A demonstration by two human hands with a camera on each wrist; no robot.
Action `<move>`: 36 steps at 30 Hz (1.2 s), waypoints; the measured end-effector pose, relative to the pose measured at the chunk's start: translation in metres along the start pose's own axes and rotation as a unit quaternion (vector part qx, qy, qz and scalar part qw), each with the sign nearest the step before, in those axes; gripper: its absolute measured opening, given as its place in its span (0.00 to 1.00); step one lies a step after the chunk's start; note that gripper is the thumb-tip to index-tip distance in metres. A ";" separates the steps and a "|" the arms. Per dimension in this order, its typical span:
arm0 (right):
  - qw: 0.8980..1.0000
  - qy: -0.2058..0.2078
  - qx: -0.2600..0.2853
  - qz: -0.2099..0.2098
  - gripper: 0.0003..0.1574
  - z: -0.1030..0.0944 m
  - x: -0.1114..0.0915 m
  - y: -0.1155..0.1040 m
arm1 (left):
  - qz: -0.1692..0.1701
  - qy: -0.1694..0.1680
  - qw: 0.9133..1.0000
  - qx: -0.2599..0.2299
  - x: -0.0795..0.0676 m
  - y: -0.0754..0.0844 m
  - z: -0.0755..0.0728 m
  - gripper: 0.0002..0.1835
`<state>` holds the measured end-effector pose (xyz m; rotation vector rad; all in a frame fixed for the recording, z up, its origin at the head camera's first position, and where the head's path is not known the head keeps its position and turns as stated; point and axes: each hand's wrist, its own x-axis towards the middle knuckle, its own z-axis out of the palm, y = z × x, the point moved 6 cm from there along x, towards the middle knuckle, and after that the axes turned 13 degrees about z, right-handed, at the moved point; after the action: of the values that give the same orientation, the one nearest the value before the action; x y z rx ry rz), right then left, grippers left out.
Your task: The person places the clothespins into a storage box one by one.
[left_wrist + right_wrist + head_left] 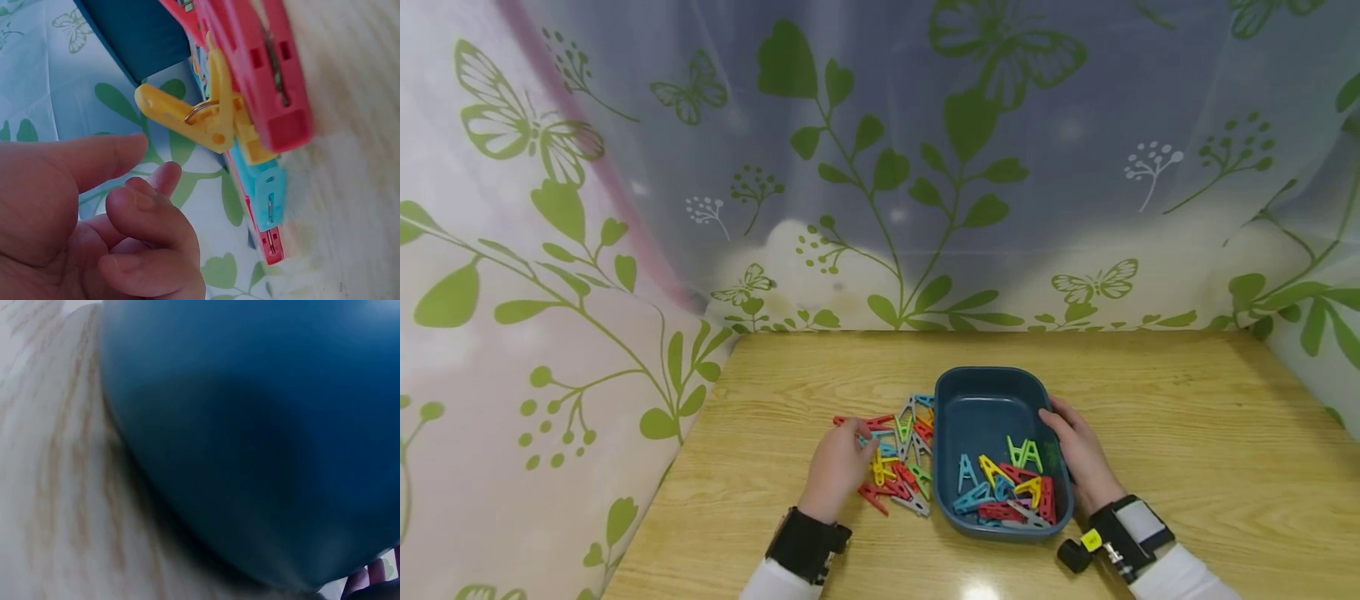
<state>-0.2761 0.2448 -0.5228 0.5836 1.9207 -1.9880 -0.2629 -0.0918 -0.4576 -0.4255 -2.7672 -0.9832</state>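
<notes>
My left hand (837,467) hovers at the left side of a loose pile of colourful plastic clothespins on the table. In the left wrist view its fingers are loosely bent and hold nothing. Just beyond the fingertips stands a yellow clothespin (181,119), beside a red clothespin (290,125) and a light blue clothespin (270,197). My right hand (1086,454) grips the right side of a dark blue plastic tub (992,379), thumb over the rim. More clothespins lie in the tub's near half, among them a light green clothespin (1024,454). The tub's blue wall (250,437) fills most of the right wrist view.
Everything rests on a light wooden table (1195,467). A curtain (880,167) printed with green leaves and butterflies hangs behind it and along the left and right sides. The pile of clothespins lies close against the tub's left wall.
</notes>
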 end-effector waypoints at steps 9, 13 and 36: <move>1.000 -0.001 0.012 0.001 0.41 -0.001 0.003 0.002 | -0.009 -0.022 1.000 0.020 -0.015 0.004 0.006 0.12; 1.000 -0.002 0.015 0.003 0.40 0.000 0.005 0.003 | 0.007 -0.036 0.999 0.030 -0.022 0.009 0.010 0.13; 1.000 -0.003 0.026 0.009 0.43 0.000 -0.001 0.001 | 0.036 0.013 0.987 0.157 -0.027 0.024 0.009 0.09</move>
<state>-0.2744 0.2450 -0.5231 0.6066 1.8592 -2.0315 -0.2300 -0.0740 -0.4576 -0.4535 -2.7922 -0.5196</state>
